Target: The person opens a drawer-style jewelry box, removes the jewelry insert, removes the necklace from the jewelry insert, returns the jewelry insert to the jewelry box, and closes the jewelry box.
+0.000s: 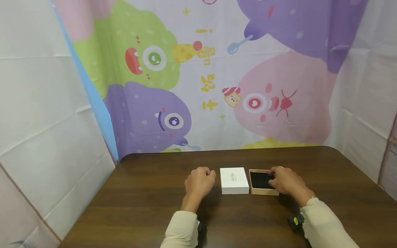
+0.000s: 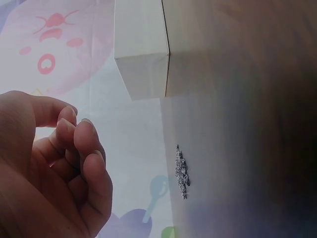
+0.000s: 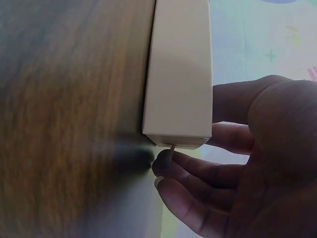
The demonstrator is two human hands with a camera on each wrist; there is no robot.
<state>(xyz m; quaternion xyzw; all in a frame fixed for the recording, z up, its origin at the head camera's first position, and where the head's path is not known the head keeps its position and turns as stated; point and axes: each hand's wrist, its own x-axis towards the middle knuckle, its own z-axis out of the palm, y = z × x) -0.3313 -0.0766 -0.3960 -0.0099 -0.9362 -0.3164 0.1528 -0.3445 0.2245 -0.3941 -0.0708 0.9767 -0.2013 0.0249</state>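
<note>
My left hand [image 1: 201, 182] is over the table left of a square white lid [image 1: 235, 188] with small printed lettering. Its fingers [image 2: 89, 141] are loosely curled and hold nothing. A small heap of silver chain [image 2: 182, 173] lies on the table beyond them in the left wrist view; the hand hides it from the head view. My right hand [image 1: 288, 182] grips the right end of an open box [image 1: 263, 192] with a black lining. Thumb and forefinger reach over its rim, their tips hidden in the right wrist view, while other fingers [image 3: 171, 161] curl against the outside end wall.
The lid and the open box sit side by side on the dark wooden table [image 1: 139, 206]. Behind the table's far edge hangs a cartoon-printed cloth [image 1: 214, 131]. Pale panels [image 1: 46, 103] flank both sides. Each wrist wears a dark strapped device [image 1: 296, 222].
</note>
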